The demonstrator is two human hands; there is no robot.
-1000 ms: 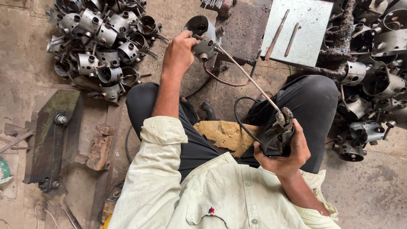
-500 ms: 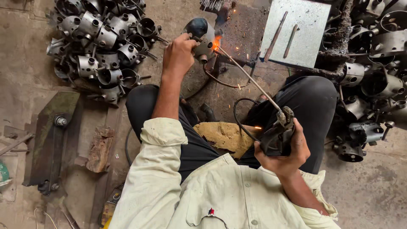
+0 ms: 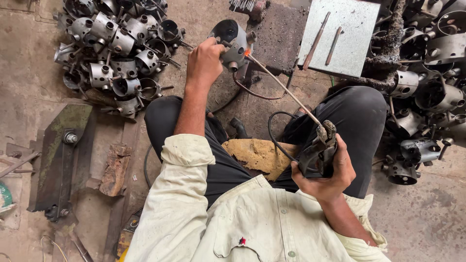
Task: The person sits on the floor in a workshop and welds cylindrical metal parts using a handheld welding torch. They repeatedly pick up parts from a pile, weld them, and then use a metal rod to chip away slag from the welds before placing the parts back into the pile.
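Observation:
My left hand (image 3: 204, 62) grips a grey cylindrical metal part (image 3: 234, 42) with short tube stubs, held up in front of me. My right hand (image 3: 324, 171) is closed around a black welding electrode holder (image 3: 318, 154). Its long thin rod (image 3: 284, 87) reaches up and left to the part, and the tip glows orange where it meets the metal. A black cable loops down from the holder across my lap.
A heap of similar metal cylinders (image 3: 114, 48) lies at upper left and more of them (image 3: 427, 92) at right. A grey metal plate (image 3: 340, 36) with two rods sits ahead. A green steel fixture (image 3: 60, 155) lies on the floor at left.
The bright spark at the rod tip has faded to a small orange glow. The rod tip stays against the part. Both hands have barely moved.

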